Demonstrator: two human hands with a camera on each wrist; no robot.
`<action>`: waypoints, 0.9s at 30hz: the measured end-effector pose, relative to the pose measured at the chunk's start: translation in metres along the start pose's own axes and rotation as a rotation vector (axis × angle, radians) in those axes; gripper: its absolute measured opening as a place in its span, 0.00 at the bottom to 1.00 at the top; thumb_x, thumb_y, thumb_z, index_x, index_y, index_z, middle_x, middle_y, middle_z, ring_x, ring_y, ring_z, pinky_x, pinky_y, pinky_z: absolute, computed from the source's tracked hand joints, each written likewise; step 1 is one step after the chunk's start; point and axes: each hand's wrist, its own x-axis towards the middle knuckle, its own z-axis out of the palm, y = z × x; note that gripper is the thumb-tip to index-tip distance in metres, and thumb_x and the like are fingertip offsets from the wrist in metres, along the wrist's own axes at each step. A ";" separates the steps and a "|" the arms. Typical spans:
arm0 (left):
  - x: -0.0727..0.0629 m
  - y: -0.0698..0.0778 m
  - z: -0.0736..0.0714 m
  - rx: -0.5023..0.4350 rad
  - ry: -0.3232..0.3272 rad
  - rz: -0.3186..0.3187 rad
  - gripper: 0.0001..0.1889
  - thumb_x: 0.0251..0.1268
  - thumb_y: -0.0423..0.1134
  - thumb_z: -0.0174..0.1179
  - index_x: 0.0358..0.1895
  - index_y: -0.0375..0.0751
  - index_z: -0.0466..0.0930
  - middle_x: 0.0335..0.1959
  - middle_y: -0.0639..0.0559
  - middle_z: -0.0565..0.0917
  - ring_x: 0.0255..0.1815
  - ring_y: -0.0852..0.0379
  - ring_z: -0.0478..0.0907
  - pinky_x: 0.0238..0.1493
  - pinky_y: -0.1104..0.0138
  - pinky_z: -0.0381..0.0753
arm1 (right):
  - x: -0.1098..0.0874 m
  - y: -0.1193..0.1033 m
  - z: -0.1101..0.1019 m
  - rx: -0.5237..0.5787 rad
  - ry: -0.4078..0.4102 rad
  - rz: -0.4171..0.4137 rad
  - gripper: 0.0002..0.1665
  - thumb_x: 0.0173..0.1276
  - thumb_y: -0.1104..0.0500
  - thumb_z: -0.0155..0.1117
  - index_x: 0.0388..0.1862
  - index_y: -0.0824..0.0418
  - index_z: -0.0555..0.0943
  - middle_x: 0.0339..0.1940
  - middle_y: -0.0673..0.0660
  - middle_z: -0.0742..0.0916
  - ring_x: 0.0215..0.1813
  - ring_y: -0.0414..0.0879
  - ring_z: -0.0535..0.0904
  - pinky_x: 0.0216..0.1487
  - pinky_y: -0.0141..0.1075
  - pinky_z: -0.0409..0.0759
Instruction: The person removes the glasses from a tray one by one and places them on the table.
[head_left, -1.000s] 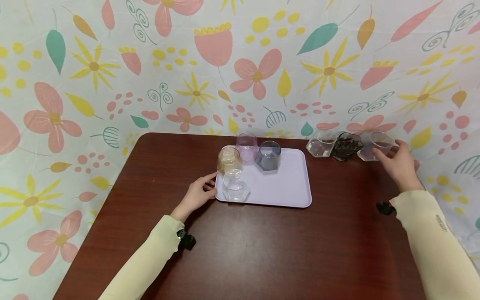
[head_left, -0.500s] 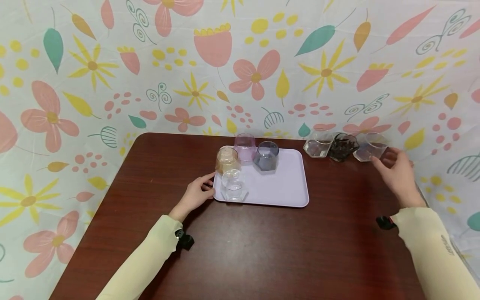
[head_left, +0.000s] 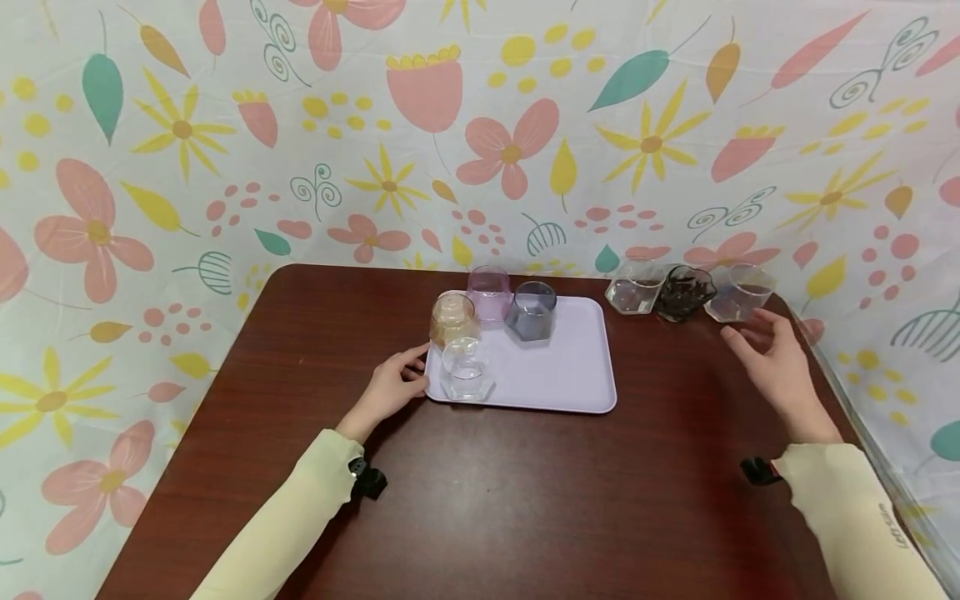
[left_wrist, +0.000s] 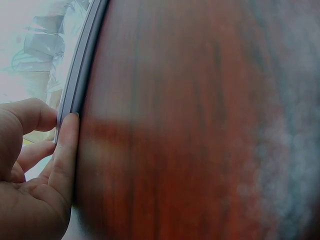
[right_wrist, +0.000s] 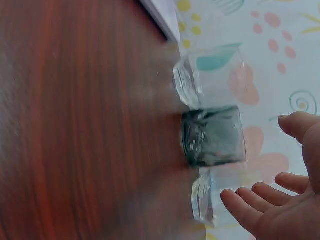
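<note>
Lilac tray (head_left: 562,375) sits on the brown table (head_left: 480,500), four glasses grouped toward its left half: amber glass (head_left: 452,312) on the left, pink glass (head_left: 488,287) at the back edge, smoky grey glass (head_left: 534,312) to its right, front clear glass (head_left: 467,375) at the near left corner. Left hand (head_left: 386,387) grips the tray's left end, thumb and fingers on the rim (left wrist view shows fingertips right on the edge). Right hand (head_left: 776,367) holds nothing, thumb and fingers apart, just in front of the right clear glass (head_left: 737,297); can't tell if a fingertip touches it. That glass ends a row of three, off the tray at the table's back right, near the floral cloth (head_left: 510,67): left clear glass (head_left: 633,293), dark glass (head_left: 684,296) in the middle. Pale yellow sleeves (head_left: 281,529), black device (head_left: 369,479) at each wrist.
</note>
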 end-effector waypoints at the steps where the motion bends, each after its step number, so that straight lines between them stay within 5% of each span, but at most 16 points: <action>1: 0.000 0.000 0.000 0.001 -0.001 -0.001 0.34 0.59 0.25 0.60 0.73 0.36 0.74 0.48 0.37 0.83 0.43 0.47 0.85 0.36 0.67 0.91 | -0.002 -0.002 0.001 0.002 -0.003 -0.005 0.48 0.79 0.42 0.57 0.84 0.65 0.50 0.76 0.76 0.68 0.73 0.69 0.69 0.39 0.14 0.66; 12: 0.001 0.000 0.000 0.008 0.002 0.013 0.34 0.57 0.25 0.60 0.73 0.36 0.75 0.47 0.38 0.84 0.41 0.48 0.86 0.35 0.68 0.90 | -0.024 -0.026 0.019 0.060 -0.012 -0.079 0.44 0.80 0.46 0.58 0.82 0.67 0.56 0.74 0.73 0.71 0.68 0.37 0.73 0.45 0.09 0.67; 24: 0.003 -0.001 0.000 0.031 -0.001 0.000 0.35 0.57 0.26 0.61 0.73 0.38 0.75 0.46 0.39 0.85 0.42 0.48 0.87 0.36 0.67 0.90 | -0.036 -0.046 0.042 0.108 -0.052 -0.164 0.38 0.80 0.52 0.59 0.80 0.68 0.60 0.73 0.72 0.72 0.63 0.30 0.72 0.50 0.08 0.67; 27: 0.003 -0.001 0.000 0.031 -0.001 -0.001 0.35 0.57 0.26 0.61 0.73 0.39 0.75 0.46 0.39 0.85 0.42 0.48 0.87 0.36 0.67 0.90 | -0.037 -0.052 0.049 0.117 -0.057 -0.182 0.37 0.80 0.53 0.60 0.79 0.68 0.61 0.72 0.71 0.73 0.66 0.39 0.75 0.52 0.08 0.67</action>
